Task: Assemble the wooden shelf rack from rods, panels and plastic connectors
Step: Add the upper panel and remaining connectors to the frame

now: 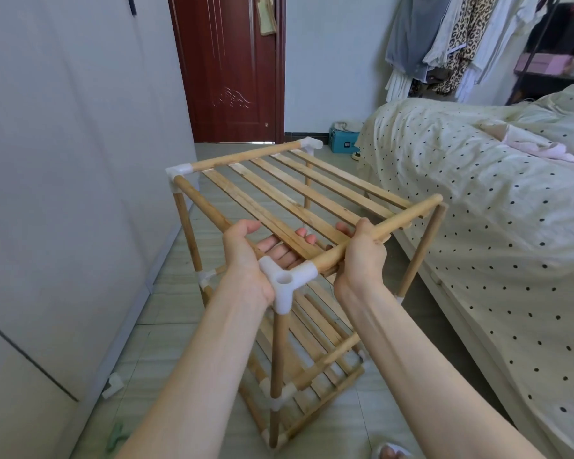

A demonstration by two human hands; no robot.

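Note:
The wooden shelf rack (299, 200) stands on the floor in front of me, with a slatted top panel and lower slatted tiers. White plastic connectors sit at its corners; the near one (284, 286) has an open socket on top. My left hand (246, 256) grips the left side rod (203, 203) close to that connector, fingers curled under the slats. My right hand (362, 253) grips the front rod (378, 230), which runs from the near connector to the right. That rod's far end (439, 197) is bare, beside an upright rod (421, 250) with no connector on top.
A bed (478, 193) with a dotted cover lies close on the right. A white wardrobe wall (63, 160) stands on the left, with a loose white connector (113, 385) and a green piece (116, 435) on the floor by it. A dark red door (229, 67) is ahead.

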